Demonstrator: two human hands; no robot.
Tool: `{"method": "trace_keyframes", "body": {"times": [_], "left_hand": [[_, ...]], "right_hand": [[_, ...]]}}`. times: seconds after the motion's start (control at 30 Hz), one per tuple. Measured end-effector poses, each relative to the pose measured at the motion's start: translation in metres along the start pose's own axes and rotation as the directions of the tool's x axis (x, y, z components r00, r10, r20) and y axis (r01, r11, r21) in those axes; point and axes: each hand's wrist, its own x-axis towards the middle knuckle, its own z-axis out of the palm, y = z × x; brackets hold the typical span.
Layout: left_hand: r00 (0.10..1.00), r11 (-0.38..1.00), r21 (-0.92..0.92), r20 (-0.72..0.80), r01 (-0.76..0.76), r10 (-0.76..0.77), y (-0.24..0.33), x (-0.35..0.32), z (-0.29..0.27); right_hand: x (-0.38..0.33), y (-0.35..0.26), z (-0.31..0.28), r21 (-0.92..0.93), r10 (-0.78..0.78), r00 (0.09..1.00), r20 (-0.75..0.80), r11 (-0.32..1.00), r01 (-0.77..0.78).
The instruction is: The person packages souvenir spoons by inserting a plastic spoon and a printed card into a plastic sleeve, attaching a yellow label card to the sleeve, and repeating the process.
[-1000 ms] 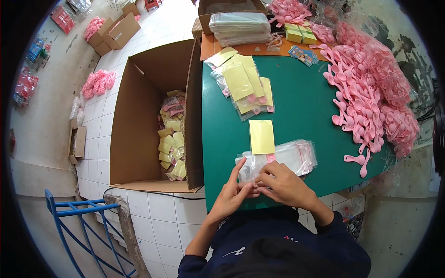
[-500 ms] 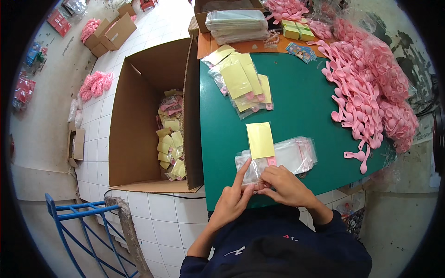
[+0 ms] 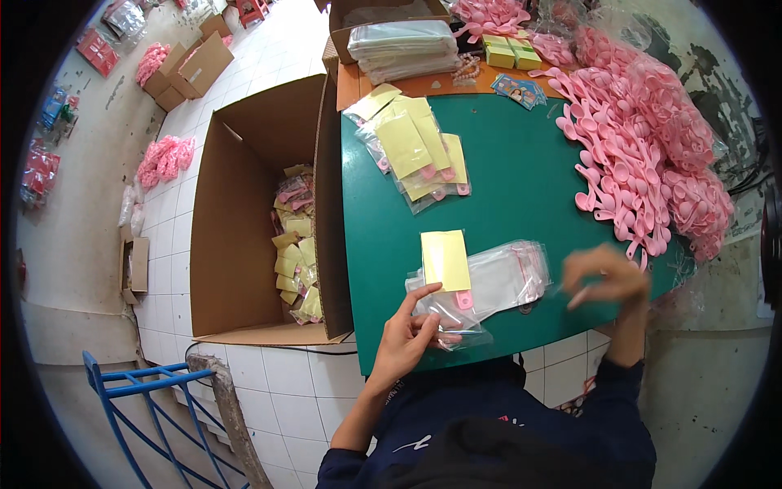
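My left hand [image 3: 411, 334] grips a clear plastic bag [image 3: 452, 314] near the table's front edge. Its index fingertip touches the lower edge of a yellow card [image 3: 445, 259], and other fingers lie beneath the film. Below the card shows a pink spoon handle [image 3: 464, 300] with a hole; the rest of the spoon is hidden. A stack of flat clear bags [image 3: 509, 277] lies under and right of this bag. My right hand [image 3: 607, 277], smeared by motion, hovers at the right, just below the heap of pink spoons [image 3: 619, 171]. Whether it holds anything cannot be made out.
Several bagged yellow cards [image 3: 407, 147] lie on the green table [image 3: 505, 179]. A tall cardboard box [image 3: 252, 212] holding more packets stands against its left side. Behind are a bundle of clear bags [image 3: 403, 47] and yellow card blocks [image 3: 511, 53]. A blue metal frame [image 3: 155, 379] stands lower left.
My right hand has left the bag and swung right toward the spoons. My left hand stays on the bag, whose lower end now spreads out. The whole view has shifted slightly.
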Motion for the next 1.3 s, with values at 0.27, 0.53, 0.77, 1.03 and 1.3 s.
{"method": "trace_keyframes", "body": {"times": [0.27,0.53,0.77,1.03,1.3], "left_hand": [[0.989,0.997,0.007,0.126,0.076,-0.076,0.006,-0.009,-0.005],[0.986,0.989,-0.135,0.159,0.061,-0.039,0.008,-0.020,-0.003],[0.997,0.997,0.030,0.019,-0.075,0.075,-0.007,-0.025,-0.003],[0.984,0.918,0.382,-0.086,-0.110,0.153,-0.009,-0.023,0.006],[0.971,0.895,0.432,-0.142,-0.112,0.190,-0.008,-0.022,0.016]], "right_hand": [[-0.061,0.039,-0.028,-0.329,-0.112,0.310,-0.944,0.367,-0.870],[0.064,0.012,0.143,-0.384,-0.175,0.878,-0.446,0.923,-0.011],[0.057,0.010,0.143,-0.173,-0.115,0.882,-0.458,0.984,0.038],[0.048,-0.001,0.141,0.197,0.220,0.879,-0.422,0.969,-0.147],[0.055,0.003,0.163,0.620,0.471,0.733,-0.490,0.780,-0.087]]}}
